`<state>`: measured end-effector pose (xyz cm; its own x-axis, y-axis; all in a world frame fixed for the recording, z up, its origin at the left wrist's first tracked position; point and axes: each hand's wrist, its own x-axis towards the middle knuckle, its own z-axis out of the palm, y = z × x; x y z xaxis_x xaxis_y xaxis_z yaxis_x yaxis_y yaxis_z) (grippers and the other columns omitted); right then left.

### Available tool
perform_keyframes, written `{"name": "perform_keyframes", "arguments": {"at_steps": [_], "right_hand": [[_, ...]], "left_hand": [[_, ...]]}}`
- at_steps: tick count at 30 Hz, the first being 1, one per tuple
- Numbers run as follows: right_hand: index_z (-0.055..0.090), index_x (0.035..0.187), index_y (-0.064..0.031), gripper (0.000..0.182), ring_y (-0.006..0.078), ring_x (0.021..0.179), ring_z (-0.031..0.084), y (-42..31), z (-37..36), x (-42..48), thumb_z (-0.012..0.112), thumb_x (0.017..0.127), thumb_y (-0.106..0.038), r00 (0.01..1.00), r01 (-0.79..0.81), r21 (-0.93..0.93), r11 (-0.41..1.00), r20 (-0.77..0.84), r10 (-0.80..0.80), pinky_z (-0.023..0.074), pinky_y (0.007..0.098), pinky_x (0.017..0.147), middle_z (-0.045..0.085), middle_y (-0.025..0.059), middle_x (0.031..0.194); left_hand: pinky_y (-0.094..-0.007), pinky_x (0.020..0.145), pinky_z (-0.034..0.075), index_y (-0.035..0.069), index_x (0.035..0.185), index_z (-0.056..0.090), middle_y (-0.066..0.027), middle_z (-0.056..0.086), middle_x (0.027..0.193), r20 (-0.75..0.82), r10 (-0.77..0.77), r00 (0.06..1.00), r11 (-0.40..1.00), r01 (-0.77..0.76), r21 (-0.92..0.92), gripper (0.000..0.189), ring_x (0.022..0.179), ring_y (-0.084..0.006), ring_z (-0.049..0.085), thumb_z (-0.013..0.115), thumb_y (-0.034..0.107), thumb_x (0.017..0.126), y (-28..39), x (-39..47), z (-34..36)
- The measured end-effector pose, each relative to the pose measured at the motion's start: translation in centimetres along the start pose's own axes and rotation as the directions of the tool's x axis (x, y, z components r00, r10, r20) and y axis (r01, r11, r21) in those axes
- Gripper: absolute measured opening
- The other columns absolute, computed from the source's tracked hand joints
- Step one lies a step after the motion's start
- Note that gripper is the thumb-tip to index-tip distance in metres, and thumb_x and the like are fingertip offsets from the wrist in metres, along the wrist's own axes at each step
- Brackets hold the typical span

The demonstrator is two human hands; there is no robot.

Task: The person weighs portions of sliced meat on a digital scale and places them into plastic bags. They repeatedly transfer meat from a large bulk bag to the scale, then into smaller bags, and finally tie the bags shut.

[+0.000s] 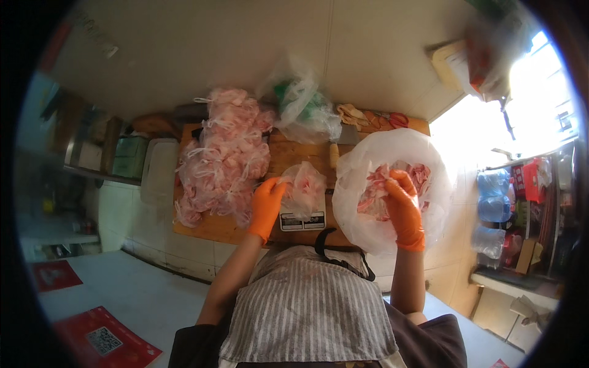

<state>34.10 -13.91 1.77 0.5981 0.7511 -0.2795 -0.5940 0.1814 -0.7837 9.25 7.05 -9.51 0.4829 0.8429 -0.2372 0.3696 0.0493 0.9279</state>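
My left hand (268,206), in an orange glove, pinches the rim of a clear plastic bag (303,188) holding some raw meat. That bag rests on a small digital scale (317,221) on a wooden table. At the right, my right hand (406,207), also gloved in orange, grips pieces of raw sliced meat (378,177) over a large container lined with a white plastic bag (354,161). More meat lies inside it. Many tied clear bags of meat (234,152) are heaped to the left of the scale.
Behind the scale stand a clear bag with green contents (306,108) and a cleaver with a wooden handle (334,155). Red-handled scissors (398,120) and a cloth (352,115) lie at the table's back edge. A translucent plastic bin (158,170) is at the left.
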Motion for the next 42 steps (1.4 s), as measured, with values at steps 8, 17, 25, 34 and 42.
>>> {"name": "perform_keyframes", "arguments": {"at_steps": [8,17,25,34,42], "right_hand": [[0.065,0.120,-0.0058,0.032,0.0176,0.105,0.065,11.3,8.6,4.1,0.064,0.090,0.001,0.969,0.060,-0.150,0.987,0.244,-0.022,0.0527,0.0319,0.091,0.066,0.0044,0.119],[0.070,0.122,-0.0131,0.036,0.0354,0.106,0.069,11.5,6.7,4.5,0.067,0.087,-0.007,0.916,0.398,-0.874,0.277,0.362,-0.175,0.0546,0.0408,0.090,0.070,0.0165,0.121],[0.070,0.124,-0.0025,0.027,0.0118,0.101,0.067,3.4,0.7,1.4,0.061,0.098,-0.002,0.949,0.210,-0.797,0.566,0.026,-0.316,0.0512,0.0272,0.092,0.074,0.0074,0.113],[0.070,0.121,0.0001,0.025,0.0144,0.108,0.067,1.7,-4.6,-0.2,0.061,0.099,-0.005,0.935,0.070,-0.816,0.573,-0.147,-0.324,0.0491,0.0259,0.096,0.073,0.0067,0.114],[0.069,0.122,-0.0007,0.027,0.0135,0.103,0.066,2.8,-7.1,0.7,0.063,0.096,-0.006,0.960,-0.033,-0.806,0.591,-0.189,-0.205,0.0502,0.0272,0.092,0.072,0.0046,0.111]], "left_hand": [[-0.0228,0.068,0.043,0.007,0.120,0.074,0.0028,0.058,0.078,0.015,-0.197,0.980,0.864,0.181,-0.469,0.030,0.073,-0.0081,0.053,0.060,0.028,0.103,-0.7,1.0,0.3],[-0.0213,0.069,0.044,0.005,0.133,0.067,0.0040,0.058,0.081,0.015,-0.152,0.988,0.895,0.144,-0.422,0.037,0.074,-0.0055,0.052,0.062,0.027,0.103,-0.1,0.0,-1.7],[-0.0238,0.077,0.047,0.002,0.146,0.055,0.0002,0.064,0.095,-0.158,-0.043,0.987,0.943,-0.012,-0.332,0.048,0.087,-0.0078,0.057,0.060,0.019,0.101,-0.4,-3.0,-6.6],[-0.0247,0.093,0.044,0.003,0.143,0.059,-0.0026,0.067,0.116,-0.253,-0.058,0.966,0.953,-0.022,-0.303,0.044,0.104,-0.0107,0.061,0.059,0.023,0.103,-0.7,-4.6,-9.0],[-0.0270,0.093,0.046,0.004,0.140,0.061,-0.0039,0.067,0.118,-0.263,-0.043,0.964,0.945,-0.046,-0.323,0.041,0.106,-0.0124,0.061,0.061,0.021,0.103,-1.7,-5.0,-8.7]]}}
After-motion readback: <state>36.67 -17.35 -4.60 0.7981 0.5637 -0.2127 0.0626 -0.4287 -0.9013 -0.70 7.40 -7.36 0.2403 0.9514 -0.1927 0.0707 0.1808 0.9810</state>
